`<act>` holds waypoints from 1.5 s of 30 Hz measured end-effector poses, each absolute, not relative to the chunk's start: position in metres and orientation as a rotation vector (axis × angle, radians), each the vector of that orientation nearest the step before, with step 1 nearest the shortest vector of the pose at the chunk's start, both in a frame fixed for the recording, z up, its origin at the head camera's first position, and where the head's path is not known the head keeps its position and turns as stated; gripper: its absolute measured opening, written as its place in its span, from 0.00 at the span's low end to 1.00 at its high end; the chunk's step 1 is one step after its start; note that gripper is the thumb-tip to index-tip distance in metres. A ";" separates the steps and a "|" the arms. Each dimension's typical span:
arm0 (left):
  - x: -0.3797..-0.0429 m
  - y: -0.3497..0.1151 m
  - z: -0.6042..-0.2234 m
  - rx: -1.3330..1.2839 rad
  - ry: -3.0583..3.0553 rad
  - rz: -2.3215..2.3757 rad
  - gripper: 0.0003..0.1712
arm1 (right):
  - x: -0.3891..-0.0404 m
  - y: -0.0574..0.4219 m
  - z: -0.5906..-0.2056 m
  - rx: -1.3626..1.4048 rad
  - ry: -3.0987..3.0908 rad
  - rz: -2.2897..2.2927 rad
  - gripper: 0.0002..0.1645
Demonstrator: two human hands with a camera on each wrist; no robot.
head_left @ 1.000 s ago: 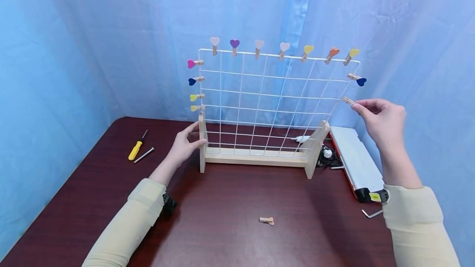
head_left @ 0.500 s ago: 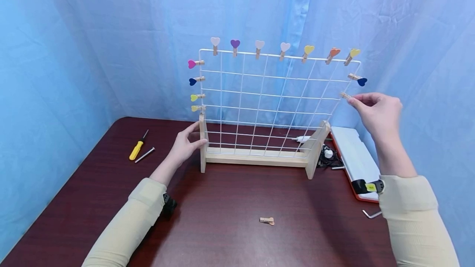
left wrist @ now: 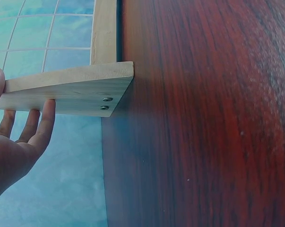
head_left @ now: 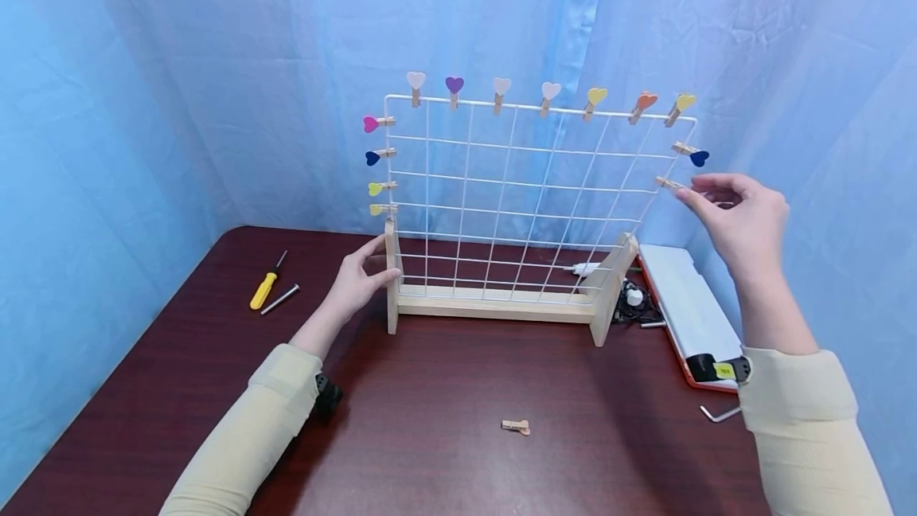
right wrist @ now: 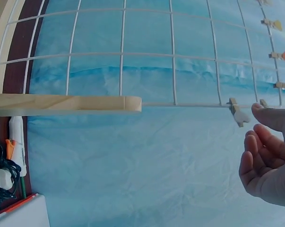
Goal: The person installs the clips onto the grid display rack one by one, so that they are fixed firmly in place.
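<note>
A white wire grid [head_left: 516,181] stands on a wooden stand [head_left: 494,309], with heart clothespins clipped along its top and both sides. My left hand [head_left: 356,281] grips the stand's left side board [left wrist: 71,90], thumb on one face and fingertips on the other. On the right edge, a clothespin [head_left: 668,183] sits on the wire below a dark blue heart one [head_left: 691,154]. Its heart looks white in the right wrist view. My right hand [head_left: 748,217] is just beside it, thumb and fingers parted, a narrow gap from the clothespin [right wrist: 237,113]. Another clothespin [head_left: 516,426] lies on the table.
A yellow screwdriver [head_left: 265,287] and a long bolt [head_left: 280,299] lie at the left. To the right are a white-topped case [head_left: 688,309], a black cable bundle [head_left: 634,307] and a hex key [head_left: 719,414]. Blue curtains [head_left: 286,46] hang behind the table.
My right hand has brought the clothespin leftward onto the grid's right edge, and its fingers have since parted and drawn back slightly. The left hand has kept its place.
</note>
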State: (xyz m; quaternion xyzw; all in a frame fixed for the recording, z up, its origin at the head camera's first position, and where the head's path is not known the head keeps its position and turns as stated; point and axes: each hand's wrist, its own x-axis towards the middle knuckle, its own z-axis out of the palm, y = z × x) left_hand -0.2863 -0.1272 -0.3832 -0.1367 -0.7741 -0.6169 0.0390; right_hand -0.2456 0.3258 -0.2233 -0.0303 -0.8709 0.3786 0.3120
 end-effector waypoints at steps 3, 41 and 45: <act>-0.290 -0.129 -0.389 -0.419 -2.370 -1.893 0.37 | -0.238 0.320 -0.227 -0.006 -2.272 0.981 0.23; -0.302 -0.130 -0.403 -0.376 -2.387 -1.834 0.38 | -0.205 0.228 -0.441 1.811 -2.669 0.782 0.22; -0.302 -0.130 -0.403 -0.379 -2.386 -1.839 0.38 | -0.205 0.227 -0.442 1.847 -2.650 0.761 0.17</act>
